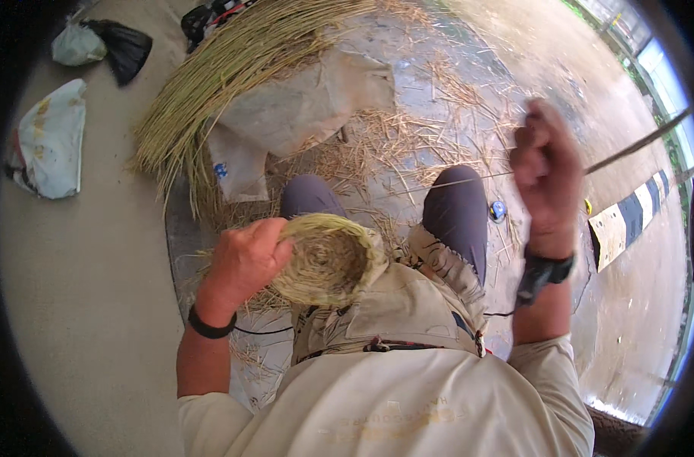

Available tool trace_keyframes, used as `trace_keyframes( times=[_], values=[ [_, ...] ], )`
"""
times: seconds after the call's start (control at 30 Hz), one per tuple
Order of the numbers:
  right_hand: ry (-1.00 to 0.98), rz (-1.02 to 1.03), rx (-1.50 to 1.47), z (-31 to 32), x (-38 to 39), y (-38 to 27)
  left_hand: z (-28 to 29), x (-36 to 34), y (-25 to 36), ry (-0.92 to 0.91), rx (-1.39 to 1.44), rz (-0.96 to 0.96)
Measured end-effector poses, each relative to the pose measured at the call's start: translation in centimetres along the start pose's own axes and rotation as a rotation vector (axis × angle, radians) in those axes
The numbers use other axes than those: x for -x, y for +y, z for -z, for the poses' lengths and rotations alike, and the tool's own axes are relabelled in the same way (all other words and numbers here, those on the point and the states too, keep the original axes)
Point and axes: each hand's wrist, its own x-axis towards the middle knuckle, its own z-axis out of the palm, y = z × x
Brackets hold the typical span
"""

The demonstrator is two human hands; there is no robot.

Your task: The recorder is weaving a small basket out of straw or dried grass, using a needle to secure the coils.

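Note:
A round, bowl-shaped straw basket with coiled walls is tilted above my lap, its opening facing up. My left hand grips its left rim, thumb at the edge. Out to the right, my right hand is raised and slightly blurred, its fingers curled closed on a thin strand. That strand runs left toward the space between my knees. On the other side of the hand a thicker, darker stalk-like length reaches up to the right; whether the two are one piece I cannot tell.
A large bundle of long straw stalks lies ahead on the left, beside a crumpled sheet. Loose straw litters the ground mat. Plastic bags rest at far left. A small blue round object and a black-and-white striped kerb are at right.

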Motion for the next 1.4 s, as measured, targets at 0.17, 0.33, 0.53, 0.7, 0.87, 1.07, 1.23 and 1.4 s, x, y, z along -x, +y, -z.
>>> trace_keyframes(
  times=[0.17,0.33,0.53,0.7,0.87,1.07,1.23,1.4],
  values=[
    [0.112,0.105,0.168,3.4,-0.2,-3.1,2.1,0.1,-0.2,-0.104,0.031,0.104],
    [-0.345,0.039,0.578,-3.0,2.0,5.6,0.5,-2.1,1.9,-0.139,0.176,-0.015],
    [-0.710,-0.432,0.606,-1.9,2.7,14.4,-0.3,-3.5,3.4,-0.128,0.252,0.016],
    [-0.886,-0.604,0.897,3.9,3.1,10.8,-0.9,-3.0,3.1,-0.183,0.329,0.031],
    [-0.478,-0.564,0.237,0.1,3.1,10.5,-2.0,-3.7,3.3,-0.106,0.302,-0.037],
    [-0.377,-0.665,-0.291,-1.0,-1.6,11.7,-1.3,-3.9,4.2,-0.246,0.171,-0.032],
    [-0.573,-0.330,0.854,-3.1,1.4,10.3,-0.6,-3.0,4.0,-0.221,0.176,-0.018],
    [-0.574,-0.431,0.836,-3.4,3.3,9.5,-0.7,-1.5,3.0,-0.254,0.281,0.057]
  ],
)
